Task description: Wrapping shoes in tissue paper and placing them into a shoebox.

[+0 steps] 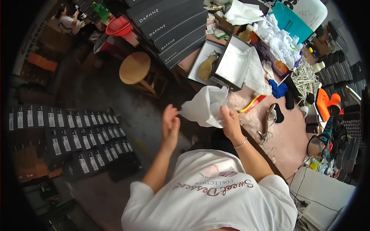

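Note:
My right hand [230, 122] grips a crumpled sheet of white tissue paper [206, 106] and holds it up in front of my chest, beside the edge of the pinkish worktable [287, 134]. My left hand [170, 125] is raised to the left of the paper with its fingers spread, close to the sheet's left corner but holding nothing. Just beyond the paper an open shoe box [233, 63] lined with white tissue stands on the table, and its lid [200, 61] beside it holds a tan shoe [207, 67].
A single sandal [269, 119] lies on the table to the right. Dark shoe boxes [169, 25] are stacked behind, more boxes [73, 138] cover the floor at left, a round wooden stool [135, 68] stands nearby, and another person [68, 21] sits far back.

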